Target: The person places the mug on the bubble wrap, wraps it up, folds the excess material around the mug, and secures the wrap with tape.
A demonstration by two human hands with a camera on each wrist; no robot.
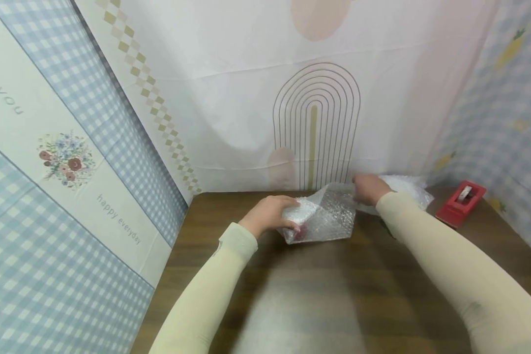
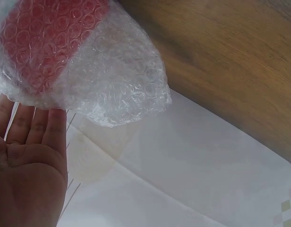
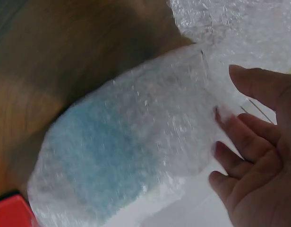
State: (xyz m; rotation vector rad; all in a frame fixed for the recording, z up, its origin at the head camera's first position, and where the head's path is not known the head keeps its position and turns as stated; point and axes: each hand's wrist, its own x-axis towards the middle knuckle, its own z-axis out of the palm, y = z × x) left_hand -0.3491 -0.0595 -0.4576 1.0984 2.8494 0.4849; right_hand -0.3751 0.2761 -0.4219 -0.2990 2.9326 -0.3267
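One bubble-wrap bundle (image 1: pixel 325 216) encloses a red object (image 2: pixel 48 42); another bundle (image 1: pixel 409 189), something blue (image 3: pixel 110 153).

Under bubble wrap (image 2: pixel 122 80), we cannot identify the red item (image 2: pixel 51 42), cut off above; at right wrist, we find the blue item (image 3: pixel 105 151) blurred, the tape dispenser (image 3: pixel 13 213) cropped.

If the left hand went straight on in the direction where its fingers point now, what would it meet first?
Most likely the bubble wrap, with a red object showing through it. In the left wrist view the left hand already reaches its edge, though exact depth is unclear.
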